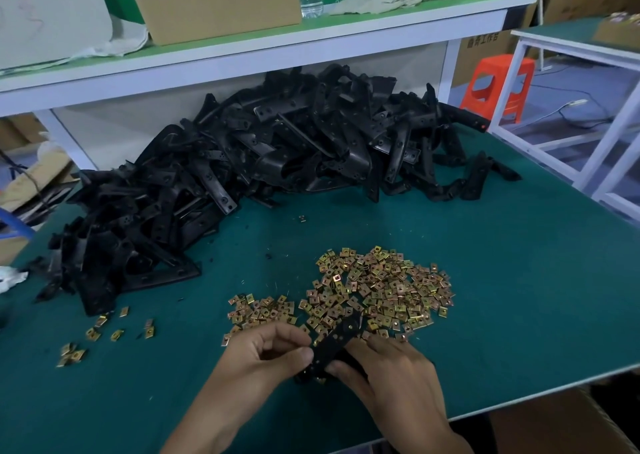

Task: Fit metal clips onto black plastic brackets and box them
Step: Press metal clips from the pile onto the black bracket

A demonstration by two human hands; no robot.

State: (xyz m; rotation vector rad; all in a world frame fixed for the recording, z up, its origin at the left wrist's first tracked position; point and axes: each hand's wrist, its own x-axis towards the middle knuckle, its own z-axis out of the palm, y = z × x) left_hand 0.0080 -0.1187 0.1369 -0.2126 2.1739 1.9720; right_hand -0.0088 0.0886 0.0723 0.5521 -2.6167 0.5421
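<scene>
One green tabletop [519, 280] carries everything. Across its far side sprawls a pile of black brackets [242, 162]. Nearer lies a heap of brass-coloured metal clips [381, 287], with a few strays [93, 332] off to the left. At the near edge, the left hand [266, 353] and right hand [391, 374] each have their grip clamped on a single bracket [337, 341], held at the heap's near edge.

black bracket [341, 334]: tilted, held | brass clips [381, 287]: loose heap just beyond | bracket pile [242, 162]: behind
</scene>
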